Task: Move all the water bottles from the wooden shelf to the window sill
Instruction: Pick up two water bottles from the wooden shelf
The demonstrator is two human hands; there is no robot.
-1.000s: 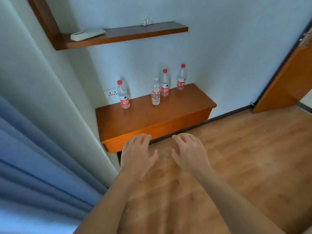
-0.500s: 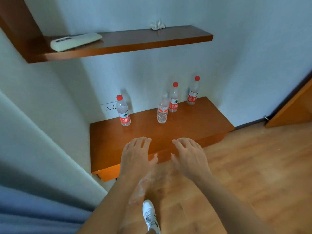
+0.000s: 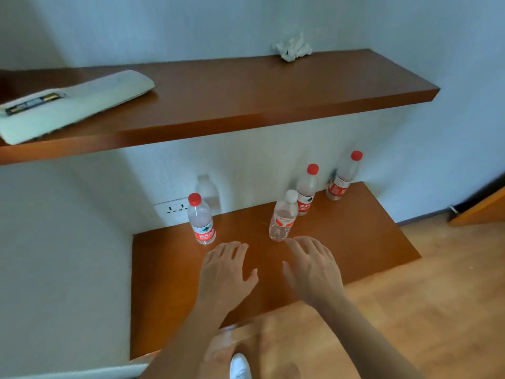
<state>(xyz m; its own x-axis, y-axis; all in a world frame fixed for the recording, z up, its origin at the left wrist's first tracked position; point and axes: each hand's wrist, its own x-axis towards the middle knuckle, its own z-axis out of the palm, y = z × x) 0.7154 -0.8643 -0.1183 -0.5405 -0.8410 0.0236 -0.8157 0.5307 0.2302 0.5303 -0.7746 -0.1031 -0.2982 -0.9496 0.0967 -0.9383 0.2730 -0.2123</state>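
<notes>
At lower centre, the left hand [image 3: 224,272] and right hand [image 3: 311,272] hover over the bare front of the low wooden shelf [image 3: 169,283], each grip spread and holding nothing. The white-capped bottle [image 3: 282,217] stands just beyond the right fingertips [image 3: 290,242]. Further back stand the left bottle [image 3: 201,220] at centre-left, and the middle bottle [image 3: 306,191] and far bottle [image 3: 343,177] centre-right by the wall. An upper shelf [image 3: 246,94] overhangs them.

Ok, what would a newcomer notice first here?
Four upright bottles draw the eye on the low wooden shelf: the left red-capped bottle, the white-capped bottle, the middle red-capped bottle and the far-right bottle. The left hand and right hand hover open just before them. An upper shelf holds a white remote and crumpled tissue.
</notes>
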